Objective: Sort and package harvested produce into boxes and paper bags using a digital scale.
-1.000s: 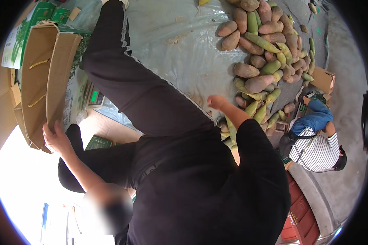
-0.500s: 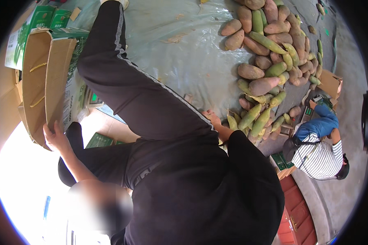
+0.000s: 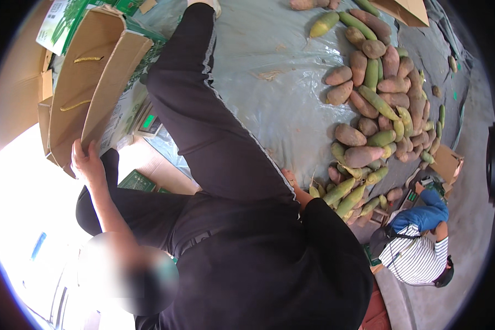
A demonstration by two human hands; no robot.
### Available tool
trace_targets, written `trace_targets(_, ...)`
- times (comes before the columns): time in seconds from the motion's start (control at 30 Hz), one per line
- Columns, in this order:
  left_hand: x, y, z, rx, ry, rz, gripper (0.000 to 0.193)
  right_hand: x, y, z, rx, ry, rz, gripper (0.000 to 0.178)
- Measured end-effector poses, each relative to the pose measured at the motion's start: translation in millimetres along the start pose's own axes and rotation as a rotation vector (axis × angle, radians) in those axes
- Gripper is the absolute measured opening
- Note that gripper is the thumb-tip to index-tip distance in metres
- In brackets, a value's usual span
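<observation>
My left hand [image 3: 89, 166] grips the lower edge of an open cardboard carton [image 3: 88, 71], its fingers curled at the rim. The carton lies tilted, brown inside, with two yellow rope handles and a green-and-white printed outside. Beside my bent leg, my right hand [image 3: 291, 179] is low and partly covered by the dark trousers; its fingers are mostly hidden. Closest to it is a heap of long roots, some green radishes [image 3: 338, 191] and some pinkish-brown ones [image 3: 363, 157], spread across a clear plastic sheet [image 3: 247, 99].
A small device with a green lit display [image 3: 149, 121] sits behind the carton. Another green carton [image 3: 58, 25] stands at the far left. At the right, a person in a striped top [image 3: 415, 256] bends near an open brown box [image 3: 448, 164]. Part of a cardboard box [image 3: 404, 10] shows at the top.
My view has shifted, so the carton, roots and other person sit differently in the picture. The left hand stays at the carton's edge, its fingers more curled.
</observation>
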State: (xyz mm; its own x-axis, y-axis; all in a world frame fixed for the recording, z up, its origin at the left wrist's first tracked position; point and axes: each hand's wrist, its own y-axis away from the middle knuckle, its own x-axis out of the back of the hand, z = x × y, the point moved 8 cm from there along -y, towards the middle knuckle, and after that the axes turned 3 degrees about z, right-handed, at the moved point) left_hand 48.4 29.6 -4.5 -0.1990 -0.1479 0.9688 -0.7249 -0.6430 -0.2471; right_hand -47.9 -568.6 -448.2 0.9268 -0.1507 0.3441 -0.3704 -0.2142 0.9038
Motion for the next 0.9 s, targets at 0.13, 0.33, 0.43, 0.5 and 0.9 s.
trace_targets(0.13,-34,4,16,0.032,0.146,-0.021,0.015,-42,-51,199,-0.080,-0.616,0.055,0.040)
trace_targets(0.33,-13,-10,25,-0.004,-0.011,-0.056,0.018,-25,-4,58,0.035,-0.946,0.125,0.033)
trace_targets(0.43,-46,7,10,0.070,0.150,-0.054,0.019,65,3,173,-0.057,-0.686,0.281,0.030)
trace_targets(0.5,-14,6,11,0.034,0.012,-0.046,0.018,88,27,38,-0.011,-0.182,0.191,0.034)
trace_targets(0.9,-10,4,22,0.054,0.036,-0.039,0.015,451,151,-203,0.637,-0.727,0.845,0.047)
